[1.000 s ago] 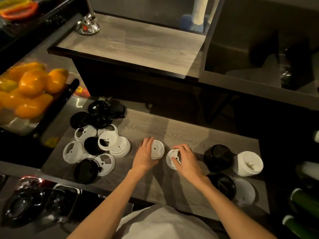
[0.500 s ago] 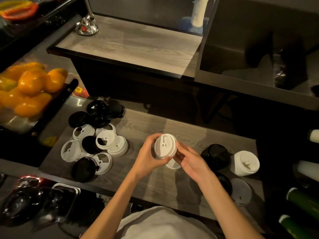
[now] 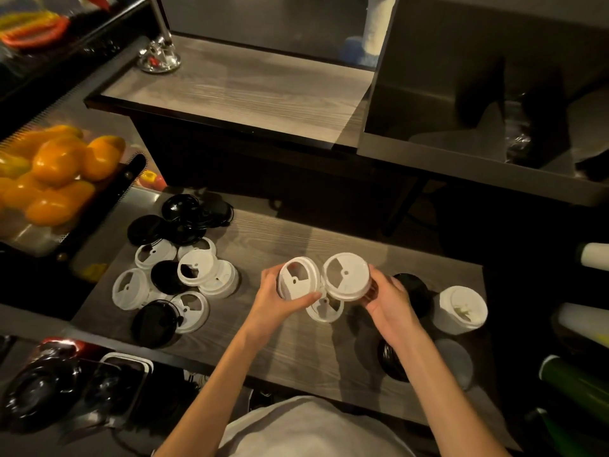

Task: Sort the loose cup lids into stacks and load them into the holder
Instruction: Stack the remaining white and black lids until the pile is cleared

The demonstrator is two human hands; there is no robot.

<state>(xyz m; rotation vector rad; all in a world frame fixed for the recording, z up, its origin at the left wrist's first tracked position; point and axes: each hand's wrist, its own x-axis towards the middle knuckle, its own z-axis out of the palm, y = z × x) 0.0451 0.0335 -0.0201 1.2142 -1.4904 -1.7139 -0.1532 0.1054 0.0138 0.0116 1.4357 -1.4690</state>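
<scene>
Presently two white lids are held above the worktop (image 3: pixel 270 344): one white lid (image 3: pixel 298 278) gripped by the left hand (image 3: pixel 280 308), another white lid (image 3: pixel 346 275) gripped by the right hand (image 3: pixel 392 305). A third lid (image 3: pixel 324 308) lies beneath. Loose lids (image 3: pixel 178 265) are heaped left.

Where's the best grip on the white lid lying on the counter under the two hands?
Judging by its pose, pinch the outer rim of the white lid from above, thumb and finger on opposite edges. It lies flat on the counter, so only the rim gives purchase. The left hand and right hand each already hold a lid.
</scene>
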